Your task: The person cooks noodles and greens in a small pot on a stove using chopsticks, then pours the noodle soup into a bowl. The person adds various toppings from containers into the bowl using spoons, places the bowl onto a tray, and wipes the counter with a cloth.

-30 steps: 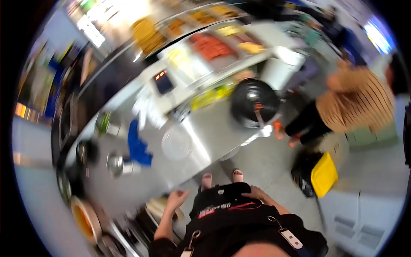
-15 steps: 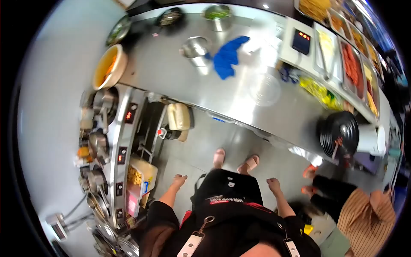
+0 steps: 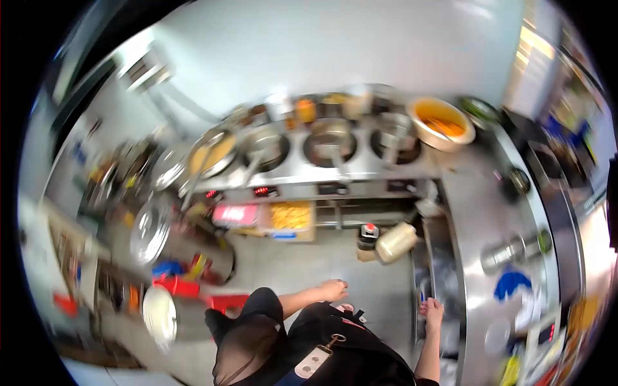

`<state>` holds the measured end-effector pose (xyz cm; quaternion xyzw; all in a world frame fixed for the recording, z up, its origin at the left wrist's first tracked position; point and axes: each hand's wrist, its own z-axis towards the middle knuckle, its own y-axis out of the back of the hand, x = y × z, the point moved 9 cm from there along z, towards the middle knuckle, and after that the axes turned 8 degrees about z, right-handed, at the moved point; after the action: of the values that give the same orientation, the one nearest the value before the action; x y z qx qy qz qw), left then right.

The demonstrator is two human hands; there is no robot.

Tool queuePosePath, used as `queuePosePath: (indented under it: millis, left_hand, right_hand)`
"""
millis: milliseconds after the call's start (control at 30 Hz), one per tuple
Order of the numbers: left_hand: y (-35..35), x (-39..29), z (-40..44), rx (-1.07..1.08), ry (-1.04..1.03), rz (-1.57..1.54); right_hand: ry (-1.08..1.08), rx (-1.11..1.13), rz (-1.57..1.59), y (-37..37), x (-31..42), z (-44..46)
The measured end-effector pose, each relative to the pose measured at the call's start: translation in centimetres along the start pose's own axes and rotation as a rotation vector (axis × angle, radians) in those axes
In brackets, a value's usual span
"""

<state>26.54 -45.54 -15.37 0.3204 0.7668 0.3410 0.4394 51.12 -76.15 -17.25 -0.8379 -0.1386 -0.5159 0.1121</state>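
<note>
My left hand (image 3: 333, 289) is held out in front of my body above the floor, fingers loosely apart and nothing visible in it. To the right, my right hand (image 3: 432, 310) has its fingers curled at the steel front (image 3: 444, 257) under the counter, beside a small blue strip (image 3: 422, 297). Blur hides whether it grips an edge there. Beyond my hands, a dark bottle with a red cap (image 3: 368, 237) stands on the floor next to a cream-coloured jug (image 3: 396, 243).
Cooktops with pots (image 3: 329, 145) line the far wall. A bowl of orange shreds (image 3: 443, 125) sits at the corner. On the right counter (image 3: 470, 212) are a blue cloth (image 3: 512, 283) and steel containers (image 3: 503, 256). Red stools (image 3: 225, 302) and a white bucket (image 3: 159, 315) stand left.
My view has swung left from the counter to the cooktops. My right hand has come from hanging at my side to the counter's front. The co-worker has left the view.
</note>
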Motion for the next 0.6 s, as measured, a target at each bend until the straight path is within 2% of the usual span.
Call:
queuePosePath:
  millis: [33,167,267,333,400,467,533,600]
  left_hand:
    - [0.2,1.1,-1.4,-0.040,0.004,0.098]
    - [1.0,4.8,-7.4,-0.135,0.216,-0.045]
    - [-2.3,8.9,-13.1,-0.231,0.438,-0.123]
    - [-2.4,8.8,-19.0,-0.253,0.582,-0.191]
    - [-5.1,9.3,-25.4,-0.280,0.797,-0.284]
    - [-10.3,9.5,-30.4,-0.189,0.929,-0.361]
    - [-14.2,8.8,-35.6,-0.249,1.022,-0.471]
    - [-20.9,9.7,-40.4,-0.353,1.142,-0.593]
  right_hand:
    - [0.005,0.110,-0.085,-3.5,2.2,1.1]
    - [0.034,0.372,-0.279,-14.0,5.8,3.9]
    - [-0.001,0.582,-0.443,-20.8,5.1,3.8]
    - [0.012,0.724,-0.593,-25.3,4.1,3.4]
    - [0.042,0.827,-0.645,-30.1,2.8,2.1]
    - [0.051,0.951,-0.663,-35.1,1.1,-0.7]
    - [0.039,1.058,-0.695,-40.3,-1.5,-4.5]
    - [0.024,1.194,-0.749,-45.7,-5.4,-8.9]
